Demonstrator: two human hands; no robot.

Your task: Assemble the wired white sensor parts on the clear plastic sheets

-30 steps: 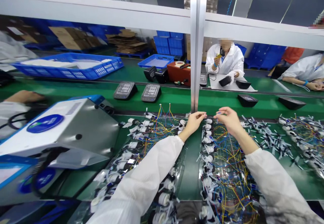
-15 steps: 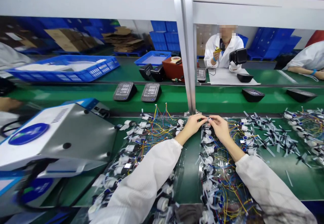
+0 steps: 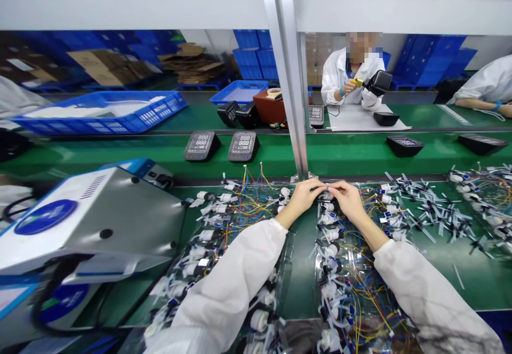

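White-sleeved left hand (image 3: 302, 196) and right hand (image 3: 348, 200) nearly closed, fingertips pinching small white plastic fitting (image 3: 328, 188) together, over clear plastic pack (image 3: 334, 290) of coloured wires (image 3: 356, 295) on green conveyor belt (image 3: 302, 284); grey metal machine (image 3: 132, 220) left.

Electronics factory — green conveyor belt (image 3: 344, 154), blue crates (image 3: 428, 58)
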